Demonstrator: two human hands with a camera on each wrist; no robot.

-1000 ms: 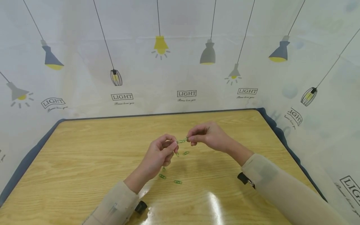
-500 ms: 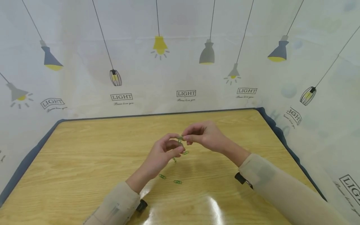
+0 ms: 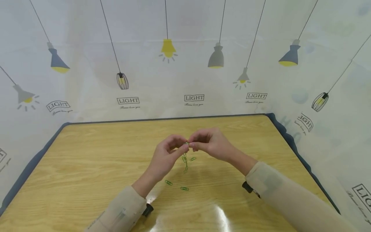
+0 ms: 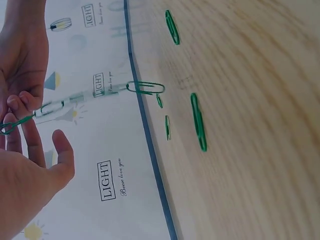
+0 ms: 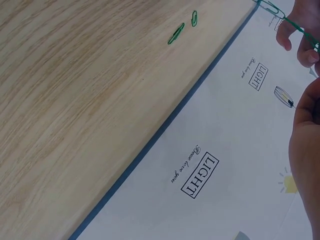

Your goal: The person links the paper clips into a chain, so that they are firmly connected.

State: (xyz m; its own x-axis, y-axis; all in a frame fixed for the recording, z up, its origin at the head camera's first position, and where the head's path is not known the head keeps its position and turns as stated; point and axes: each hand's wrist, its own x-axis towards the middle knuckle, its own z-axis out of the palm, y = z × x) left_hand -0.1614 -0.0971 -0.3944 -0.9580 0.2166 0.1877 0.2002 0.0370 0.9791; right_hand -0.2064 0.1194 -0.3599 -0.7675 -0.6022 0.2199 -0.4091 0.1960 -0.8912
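Note:
Above the middle of the table, my left hand (image 3: pixel 163 158) and right hand (image 3: pixel 215 145) meet fingertip to fingertip. Both pinch a green paper clip (image 3: pixel 186 143) between thumb and forefinger; most of it is hidden by the fingers. From there a chain of linked green paper clips (image 3: pixel 184 159) hangs below the hands, its lower end above the wood. The left wrist view shows the chain's end clip (image 4: pixel 145 88), with links blurred by motion. Loose green paper clips lie underneath: one (image 3: pixel 193 159) beside the chain, another (image 3: pixel 168 182) nearer, and a third (image 3: pixel 184 188) to its right.
The wooden table (image 3: pixel 101 161) has a dark blue edge (image 3: pixel 162 119). Behind and beside it stands a pale wall covering (image 3: pixel 156 80) printed with lamps. A black device (image 3: pixel 148 210) sits at the left wrist, and a similar one (image 3: pixel 247 187) at the right.
The hands have drawn together until their fingertips meet. The chain, earlier stretched between them and partly hidden by the left hand, now hangs straight down. The loose clips have stayed in place.

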